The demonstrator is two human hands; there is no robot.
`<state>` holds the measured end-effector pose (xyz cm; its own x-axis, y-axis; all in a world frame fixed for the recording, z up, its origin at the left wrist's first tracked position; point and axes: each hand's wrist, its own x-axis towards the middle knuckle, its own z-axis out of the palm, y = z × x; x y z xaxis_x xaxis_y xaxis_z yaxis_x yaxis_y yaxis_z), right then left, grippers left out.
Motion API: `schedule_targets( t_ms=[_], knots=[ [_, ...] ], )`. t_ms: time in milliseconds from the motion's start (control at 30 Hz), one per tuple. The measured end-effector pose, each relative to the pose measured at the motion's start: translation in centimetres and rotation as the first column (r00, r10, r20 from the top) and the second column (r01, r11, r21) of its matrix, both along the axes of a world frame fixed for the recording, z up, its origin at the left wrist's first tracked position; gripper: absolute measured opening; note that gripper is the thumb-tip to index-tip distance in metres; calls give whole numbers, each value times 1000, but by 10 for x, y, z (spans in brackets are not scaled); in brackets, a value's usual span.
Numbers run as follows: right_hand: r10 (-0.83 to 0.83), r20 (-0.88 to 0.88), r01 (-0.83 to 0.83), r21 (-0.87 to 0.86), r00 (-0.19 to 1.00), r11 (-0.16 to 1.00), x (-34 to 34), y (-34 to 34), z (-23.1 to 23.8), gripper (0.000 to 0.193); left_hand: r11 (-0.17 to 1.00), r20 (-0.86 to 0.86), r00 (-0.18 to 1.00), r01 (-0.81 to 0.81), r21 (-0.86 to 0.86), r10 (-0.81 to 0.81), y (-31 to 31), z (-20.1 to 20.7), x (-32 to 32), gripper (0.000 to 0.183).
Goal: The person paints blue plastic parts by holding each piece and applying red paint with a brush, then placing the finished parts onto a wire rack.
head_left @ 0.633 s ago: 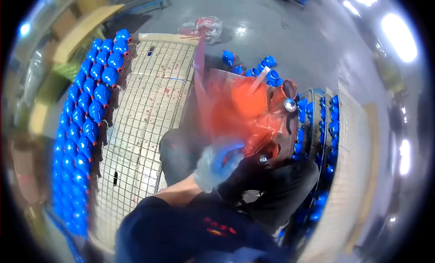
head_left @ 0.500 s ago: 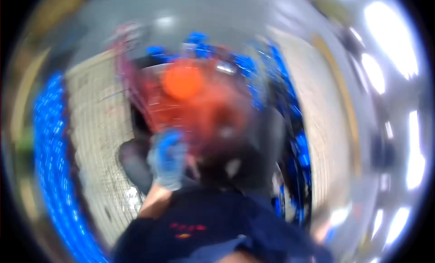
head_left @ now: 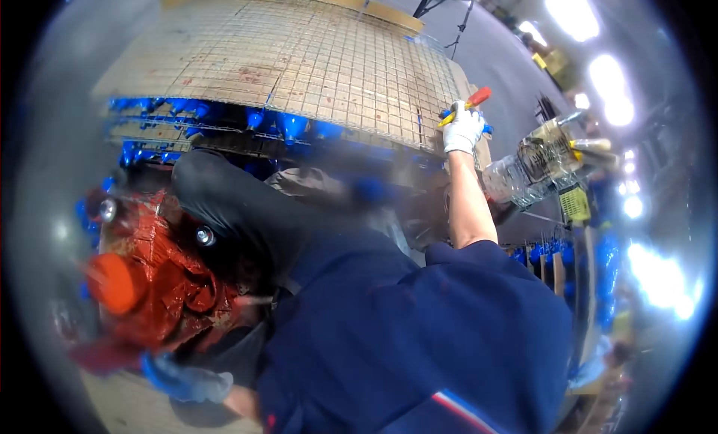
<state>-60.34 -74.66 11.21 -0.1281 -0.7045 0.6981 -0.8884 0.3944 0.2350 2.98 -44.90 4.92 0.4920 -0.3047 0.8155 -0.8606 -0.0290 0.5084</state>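
Note:
My right hand (head_left: 463, 129), in a white glove, is stretched out to the far edge of a wire mesh rack (head_left: 336, 68). Its fingers are closed round a red-and-yellow-handled tool (head_left: 479, 97); the glove hides its middle, and a bit of blue shows beside it. At the lower left is my left hand (head_left: 191, 382), in a pale glove with blue over the fingers. Motion smears it, so whether it grips anything does not show. It is beside red-stained sheeting (head_left: 168, 277), on which an orange round container (head_left: 116, 283) stands.
Blue cone-shaped pieces (head_left: 292, 126) line up under the rack's near edge. To the right stands a tape-wrapped clear container (head_left: 531, 165) with handles (head_left: 594, 145) sticking out. A yellow-green basket (head_left: 575, 204) is beyond it. More blue pieces (head_left: 550, 251) stand on shelving at the right.
The view has swung right, so the orange container and red sheeting now lie at the left. My right hand now shows at the mesh rack with the tool; my left hand stays by the sheeting.

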Motion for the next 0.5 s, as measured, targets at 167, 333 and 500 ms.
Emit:
schedule_targets(
  t_ms=[167,333,500],
  knots=[
    [-227,73,236,-149,971,960,-11,-15,-1,31,996,-195,978,61,-63,-72,8,-18,15,30],
    [-235,551,469,-332,801,819,-14,-15,17,28,999,-52,998,43,-21,-44,9,-19,19,29],
    [182,748,441,-549,638,710,-71,-20,-11,20,989,-631,770,-145,-35,91,-15,-7,2,29]
  ],
)
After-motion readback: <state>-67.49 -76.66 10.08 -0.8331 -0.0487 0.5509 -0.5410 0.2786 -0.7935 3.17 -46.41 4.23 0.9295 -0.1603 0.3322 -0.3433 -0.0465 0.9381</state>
